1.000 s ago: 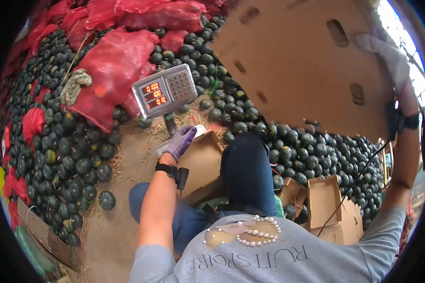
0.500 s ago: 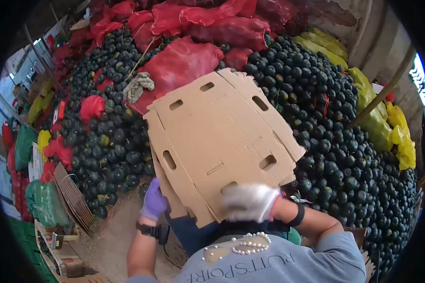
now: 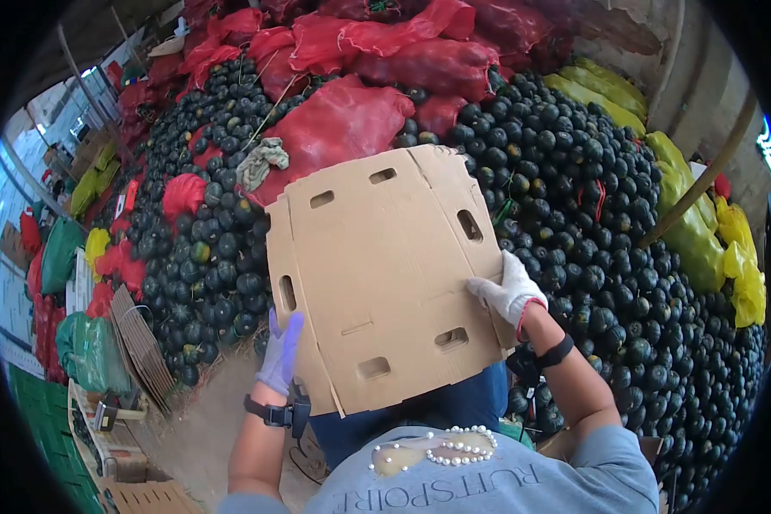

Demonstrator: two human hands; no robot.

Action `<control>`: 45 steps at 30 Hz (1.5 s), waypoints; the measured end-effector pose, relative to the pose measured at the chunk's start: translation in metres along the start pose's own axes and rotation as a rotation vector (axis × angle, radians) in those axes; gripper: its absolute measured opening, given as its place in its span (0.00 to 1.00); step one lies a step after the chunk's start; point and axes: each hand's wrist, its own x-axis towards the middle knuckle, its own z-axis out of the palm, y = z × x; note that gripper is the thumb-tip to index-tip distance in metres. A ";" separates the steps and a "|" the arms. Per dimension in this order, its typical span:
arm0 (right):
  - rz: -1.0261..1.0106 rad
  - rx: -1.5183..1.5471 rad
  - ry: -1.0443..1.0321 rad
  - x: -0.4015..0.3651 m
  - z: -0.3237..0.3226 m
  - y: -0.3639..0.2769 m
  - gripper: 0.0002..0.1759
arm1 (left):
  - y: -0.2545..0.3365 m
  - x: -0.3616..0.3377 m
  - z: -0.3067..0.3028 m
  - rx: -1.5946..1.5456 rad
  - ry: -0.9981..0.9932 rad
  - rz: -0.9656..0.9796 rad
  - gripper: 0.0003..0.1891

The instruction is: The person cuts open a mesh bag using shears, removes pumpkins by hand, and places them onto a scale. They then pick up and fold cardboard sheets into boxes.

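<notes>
A flattened cardboard box [image 3: 385,265] with several oval hand holes lies across my lap, over my blue trousers. My left hand [image 3: 280,353], in a purple glove, grips its lower left edge, thumb along the top face and the other fingers hidden beneath. On the opposite side my right hand [image 3: 507,289], in a white glove with a red cuff, holds the right edge. Its thumb presses on the top face, while the fingers wrap over the outer side.
Dark green squashes [image 3: 608,257] are heaped to the right, with another heap [image 3: 218,248] to the left. Red mesh sacks [image 3: 343,120] lie behind, yellow sacks [image 3: 690,223] far right. Folded cardboard sheets [image 3: 140,347] lean at the left; a wooden pole [image 3: 702,180] slants at the right.
My right hand has moved from the near edge of the box, where it was blurred, up to its right edge. The cardboard has turned slightly; my left hand stays at its left edge.
</notes>
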 end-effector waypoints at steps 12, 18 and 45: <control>-0.010 -0.054 0.276 -0.042 -0.015 -0.003 0.48 | 0.075 -0.036 0.013 0.060 0.115 0.321 0.43; -0.208 0.274 0.162 -0.043 -0.002 0.013 0.24 | 0.086 -0.054 0.013 -0.208 -0.193 0.224 0.33; -0.798 -0.528 -0.522 -0.123 -0.025 -0.013 0.13 | 0.045 -0.121 -0.023 0.568 -0.735 0.718 0.31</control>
